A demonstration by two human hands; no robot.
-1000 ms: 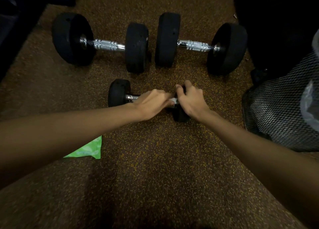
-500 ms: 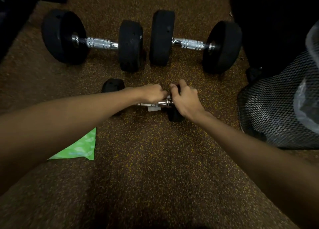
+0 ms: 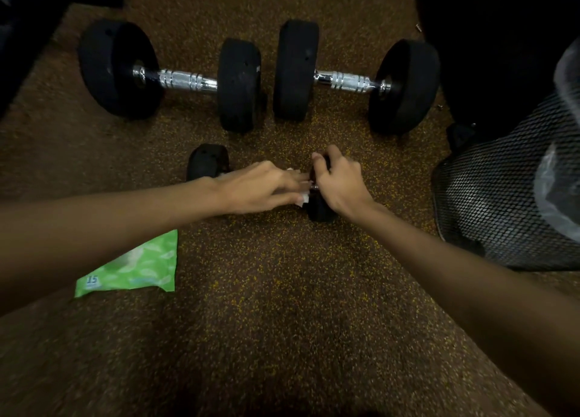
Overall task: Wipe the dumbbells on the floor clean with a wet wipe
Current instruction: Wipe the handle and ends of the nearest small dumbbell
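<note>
A small black dumbbell (image 3: 207, 162) lies on the speckled brown floor in the middle of the view. My left hand (image 3: 260, 187) covers its chrome handle, wrapped around it with a white wet wipe (image 3: 303, 197) showing under the fingers. My right hand (image 3: 339, 181) grips the dumbbell's right black head. Two large dumbbells lie side by side farther away, the left large dumbbell (image 3: 185, 80) and the right large dumbbell (image 3: 348, 80), both with chrome handles and black heads.
A green wet-wipe pack (image 3: 135, 269) lies on the floor under my left forearm. A black mesh bin (image 3: 502, 197) with a plastic liner stands at the right. Dark equipment fills the top left and top right corners.
My left hand has slid right along the small dumbbell's handle with the wipe, hiding the chrome bar. My right hand stays on the right head.
</note>
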